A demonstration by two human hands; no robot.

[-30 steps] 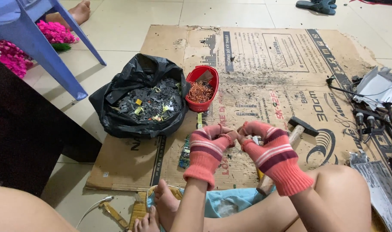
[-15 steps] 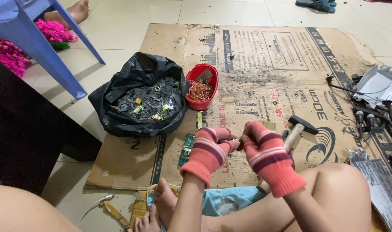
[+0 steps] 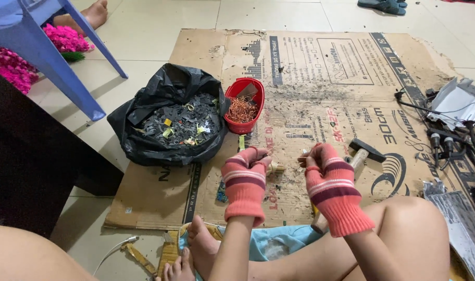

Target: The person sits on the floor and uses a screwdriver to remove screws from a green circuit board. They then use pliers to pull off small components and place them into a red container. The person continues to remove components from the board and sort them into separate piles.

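Item: small part [image 3: 275, 167], pale, pinched in my left hand [image 3: 246, 174] fingertips, low over the cardboard [image 3: 310, 67]. Its long axis seems to point right, toward my right hand [image 3: 328, 174], just beside it, fingers curled; grasp there: cannot tell. Hammer [image 3: 363, 152] lies right.

From here I can't make out the small piece [image 3: 277, 167] pinched by my left hand [image 3: 246, 174]; it's too tiny. My right hand [image 3: 328, 174] covers part of the hammer [image 3: 363, 151] handle. At three o'clock, the frame edge crops the tangled cables [image 3: 456, 140].
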